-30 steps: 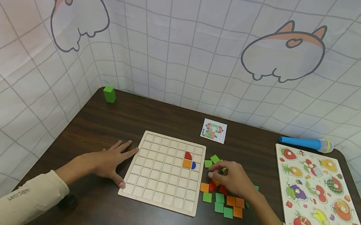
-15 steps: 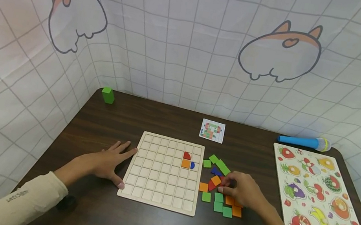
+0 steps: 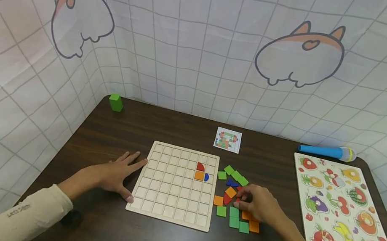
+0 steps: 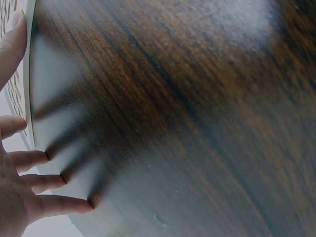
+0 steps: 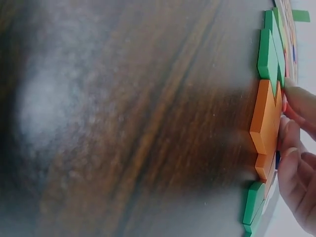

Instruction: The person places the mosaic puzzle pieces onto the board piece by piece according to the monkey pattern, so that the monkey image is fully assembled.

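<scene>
My left hand (image 3: 116, 173) lies spread at the left edge of the light wooden grid board (image 3: 168, 201), its thumb and index fingertip touching the rim. On the board sit a red quarter-circle piece (image 3: 200, 167), an orange square (image 3: 199, 175) and a blue half-round piece (image 3: 206, 177). My right hand (image 3: 260, 202) is low over the loose pieces to the right of the board, thumb and fingers bent around red pieces (image 3: 238, 201). Whether they pinch one is hidden. In the right wrist view, its fingertips (image 5: 291, 143) are just behind orange squares (image 5: 266, 121).
Light green squares (image 3: 236, 175), blue pieces (image 3: 232, 183) and dark green squares (image 3: 233, 222) surround the right hand. A pattern card (image 3: 228, 139) lies behind the board. A fruit puzzle board (image 3: 344, 214) and blue toy microphone (image 3: 326, 151) are at right, a green block (image 3: 116, 102) at back left.
My right hand has moved rightward and toward me across the loose pieces, uncovering the blue ones, then stays over the red ones. My left hand keeps its place at the board.
</scene>
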The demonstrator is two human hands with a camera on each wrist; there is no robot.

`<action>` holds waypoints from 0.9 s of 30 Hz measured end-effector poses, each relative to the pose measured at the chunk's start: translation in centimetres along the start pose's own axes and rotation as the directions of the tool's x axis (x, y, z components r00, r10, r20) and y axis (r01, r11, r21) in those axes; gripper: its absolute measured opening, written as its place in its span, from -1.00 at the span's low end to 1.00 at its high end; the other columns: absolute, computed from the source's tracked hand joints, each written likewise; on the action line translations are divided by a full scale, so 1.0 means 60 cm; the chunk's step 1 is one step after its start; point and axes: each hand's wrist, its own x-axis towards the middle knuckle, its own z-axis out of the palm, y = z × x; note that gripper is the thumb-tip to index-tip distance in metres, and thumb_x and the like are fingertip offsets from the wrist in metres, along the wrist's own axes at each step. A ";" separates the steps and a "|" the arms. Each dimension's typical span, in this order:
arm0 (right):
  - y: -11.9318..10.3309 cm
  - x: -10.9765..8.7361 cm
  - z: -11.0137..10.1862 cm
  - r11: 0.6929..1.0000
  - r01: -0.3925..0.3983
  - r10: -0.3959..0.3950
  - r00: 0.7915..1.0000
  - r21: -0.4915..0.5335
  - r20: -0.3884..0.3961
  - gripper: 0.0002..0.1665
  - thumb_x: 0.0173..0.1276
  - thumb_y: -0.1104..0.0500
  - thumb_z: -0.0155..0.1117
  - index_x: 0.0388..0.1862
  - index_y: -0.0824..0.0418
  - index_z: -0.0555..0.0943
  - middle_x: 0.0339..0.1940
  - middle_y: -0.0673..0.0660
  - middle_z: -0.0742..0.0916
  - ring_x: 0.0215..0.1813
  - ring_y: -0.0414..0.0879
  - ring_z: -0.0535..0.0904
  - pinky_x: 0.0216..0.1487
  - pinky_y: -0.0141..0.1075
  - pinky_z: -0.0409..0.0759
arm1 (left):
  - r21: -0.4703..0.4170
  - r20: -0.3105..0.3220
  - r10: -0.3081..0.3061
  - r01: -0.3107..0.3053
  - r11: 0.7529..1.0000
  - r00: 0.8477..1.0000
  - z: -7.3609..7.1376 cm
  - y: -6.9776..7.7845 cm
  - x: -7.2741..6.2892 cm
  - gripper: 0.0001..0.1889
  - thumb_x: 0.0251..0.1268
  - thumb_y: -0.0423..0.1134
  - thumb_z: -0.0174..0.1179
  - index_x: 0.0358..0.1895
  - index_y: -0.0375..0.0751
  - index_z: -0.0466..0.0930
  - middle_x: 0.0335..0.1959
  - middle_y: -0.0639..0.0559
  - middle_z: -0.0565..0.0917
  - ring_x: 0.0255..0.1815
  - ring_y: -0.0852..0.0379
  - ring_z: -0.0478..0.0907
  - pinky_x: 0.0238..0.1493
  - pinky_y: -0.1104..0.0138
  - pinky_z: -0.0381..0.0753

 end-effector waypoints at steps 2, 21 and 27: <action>0.000 0.000 0.000 1.000 -0.003 0.003 1.000 -0.001 0.006 -0.83 0.27 0.06 0.49 -0.25 0.07 0.69 -0.36 -0.07 0.63 -0.33 -0.18 0.47 -0.27 -0.26 0.48 | 0.001 0.005 -0.003 0.003 1.000 1.000 -0.001 0.001 0.001 0.30 -0.10 0.33 0.47 0.65 -0.05 -0.14 0.64 -0.35 -0.21 0.60 -0.52 -0.27 0.22 -0.58 0.02; 0.002 0.003 -0.003 0.998 0.044 -0.044 0.999 -0.034 -0.011 -0.77 0.25 0.01 0.50 -0.21 0.09 0.71 -0.35 -0.08 0.66 -0.33 -0.22 0.49 -0.23 -0.26 0.54 | -0.003 0.004 -0.004 0.004 1.000 1.000 0.002 -0.001 0.003 0.31 -0.11 0.33 0.47 0.66 -0.03 -0.15 0.64 -0.35 -0.22 0.60 -0.52 -0.28 0.20 -0.59 0.02; 0.005 0.003 0.000 0.991 0.135 -0.134 0.991 -0.023 0.005 -0.84 0.29 0.05 0.48 -0.25 0.08 0.71 -0.36 -0.13 0.66 -0.30 -0.26 0.50 -0.20 -0.30 0.55 | -0.004 0.004 -0.003 0.003 1.000 1.000 0.001 0.000 0.003 0.30 -0.10 0.32 0.47 0.66 -0.03 -0.15 0.65 -0.35 -0.22 0.60 -0.52 -0.29 0.21 -0.59 0.01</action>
